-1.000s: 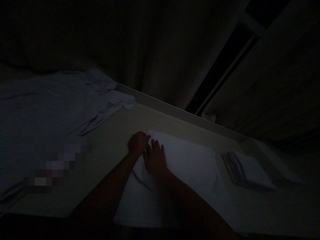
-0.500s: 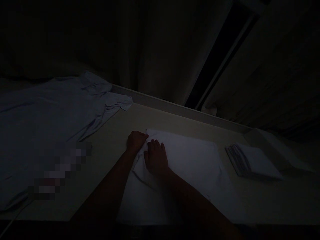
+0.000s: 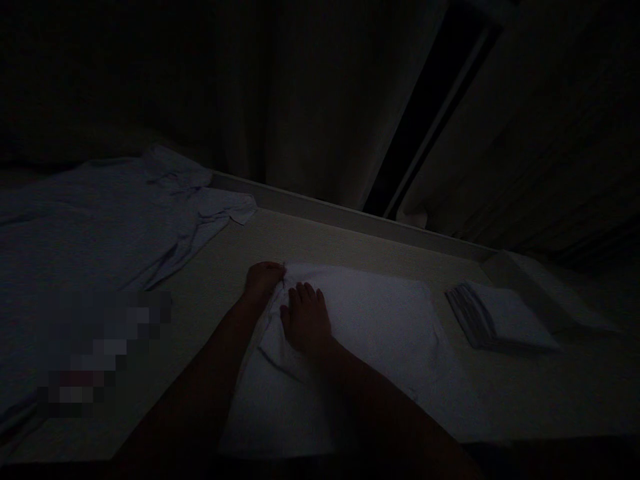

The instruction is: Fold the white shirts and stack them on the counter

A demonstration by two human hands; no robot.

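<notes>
Head view, dark: white cloth (image 3: 380,320) lies on the pale table (image 3: 215,280), 6 o'clock of frame centre. My left hand (image 3: 263,280) pinches its edge at the cloth's 10 o'clock corner; my right hand (image 3: 307,317) lies open, palm down, same direction but nearer the middle. Change over the last second: my hands nearly met, now a small gap, bunched edge showing between. My read: left is tugging against right's pressure; that side isn't flat. A crease runs just below my right hand. Stack of folded cloth (image 3: 517,313) at 3 o'clock and spread garment (image 3: 110,227) at 10 o'clock: both untouched. Patch at 9 o'clock pixelated, can't tell.
</notes>
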